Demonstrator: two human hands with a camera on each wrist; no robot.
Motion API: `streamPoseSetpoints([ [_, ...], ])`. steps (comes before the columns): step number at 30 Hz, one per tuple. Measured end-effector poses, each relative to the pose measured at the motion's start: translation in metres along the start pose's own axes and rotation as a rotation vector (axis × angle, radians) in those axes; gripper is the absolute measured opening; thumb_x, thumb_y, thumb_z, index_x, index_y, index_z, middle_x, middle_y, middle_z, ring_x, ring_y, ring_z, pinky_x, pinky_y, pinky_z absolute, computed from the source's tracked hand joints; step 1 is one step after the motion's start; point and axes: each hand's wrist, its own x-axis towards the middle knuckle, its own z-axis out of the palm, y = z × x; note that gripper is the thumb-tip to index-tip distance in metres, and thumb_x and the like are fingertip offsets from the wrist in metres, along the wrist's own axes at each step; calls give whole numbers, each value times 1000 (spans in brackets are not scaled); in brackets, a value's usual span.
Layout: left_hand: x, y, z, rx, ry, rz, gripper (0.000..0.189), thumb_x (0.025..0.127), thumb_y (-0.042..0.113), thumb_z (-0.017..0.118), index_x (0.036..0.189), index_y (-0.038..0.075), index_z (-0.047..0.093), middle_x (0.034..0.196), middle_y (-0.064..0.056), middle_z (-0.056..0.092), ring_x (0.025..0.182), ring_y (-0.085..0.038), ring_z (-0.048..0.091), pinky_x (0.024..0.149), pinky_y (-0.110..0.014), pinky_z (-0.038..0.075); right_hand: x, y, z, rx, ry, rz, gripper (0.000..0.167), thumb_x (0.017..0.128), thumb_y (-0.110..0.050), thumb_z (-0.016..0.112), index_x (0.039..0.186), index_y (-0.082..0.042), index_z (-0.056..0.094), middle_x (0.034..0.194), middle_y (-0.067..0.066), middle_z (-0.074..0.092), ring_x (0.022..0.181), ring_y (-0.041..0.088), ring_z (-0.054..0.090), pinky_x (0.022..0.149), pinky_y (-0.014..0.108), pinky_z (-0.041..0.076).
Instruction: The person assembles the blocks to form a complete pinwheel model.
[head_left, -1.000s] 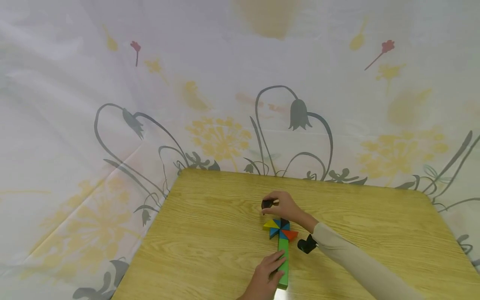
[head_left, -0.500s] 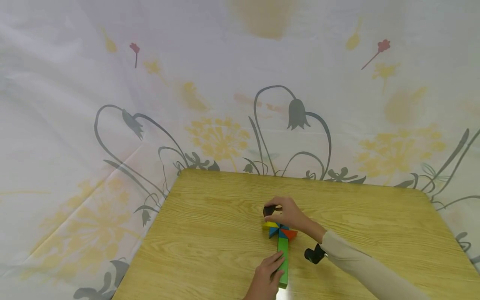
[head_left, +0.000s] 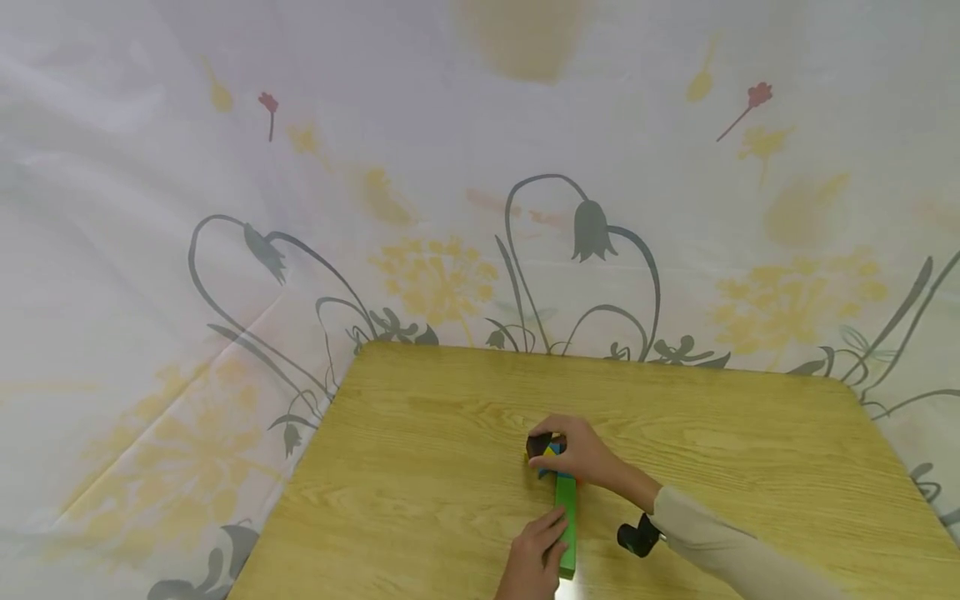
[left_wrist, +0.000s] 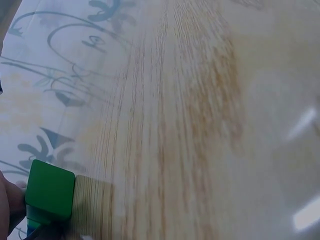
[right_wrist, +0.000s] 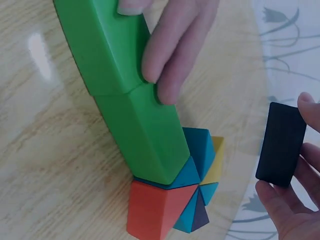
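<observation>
My right hand [head_left: 585, 454] pinches a black block [right_wrist: 282, 145] between thumb and fingers, over the far end of a pinwheel of triangular blocks. In the right wrist view the pinwheel has blue blocks [right_wrist: 200, 150], a yellow block [right_wrist: 216, 160], a red-orange block [right_wrist: 157, 207] and a dark purple block [right_wrist: 200, 214]. Two green blocks [right_wrist: 140, 135] lie end to end as a bar leading from it toward the person. The left hand [head_left: 531, 554] rests its fingers on this green bar [head_left: 567, 500] from the left. In the head view, the right hand covers much of the pinwheel.
Everything lies on a wood-grain table [head_left: 420, 467]. Behind it hangs a pale cloth [head_left: 450, 125] with printed flowers. A black wrist camera [head_left: 637, 535] juts out by the right sleeve [head_left: 720, 542], low over the table.
The right hand has moved toward the person with the black block, from beyond the pinwheel to over its far part. The left hand stays on the green bar.
</observation>
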Motion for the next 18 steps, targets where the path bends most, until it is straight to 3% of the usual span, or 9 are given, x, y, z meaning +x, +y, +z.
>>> streamPoseSetpoints([
  [3,-1,-1,2,21,33,42,30,93,6,58,120,-5,62,129,-13,57,112,-28,57,86,-30,51,-4,-3,1,-8,-1,6,34,76,-16,80,106,-4,68,98,8,66,86,22,63,72,45,54],
  [7,-1,-4,5,85,138,175,28,87,0,63,114,-6,65,122,-14,61,105,-26,61,82,-30,53,-10,-6,2,-19,-8,23,34,76,-16,81,105,-5,69,99,8,67,85,22,62,69,44,54],
  [10,0,-5,7,120,203,240,27,84,-2,66,110,-7,67,118,-15,63,102,-26,62,81,-30,53,-14,-7,3,-26,-18,33,34,76,-17,80,106,-4,68,99,9,66,83,24,61,67,43,54],
  [18,-2,-3,8,91,172,154,26,85,0,65,110,-6,67,117,-14,64,102,-25,62,79,-26,53,-26,-2,13,-17,-27,47,37,75,-16,81,107,-4,68,99,8,66,85,24,62,70,41,55],
])
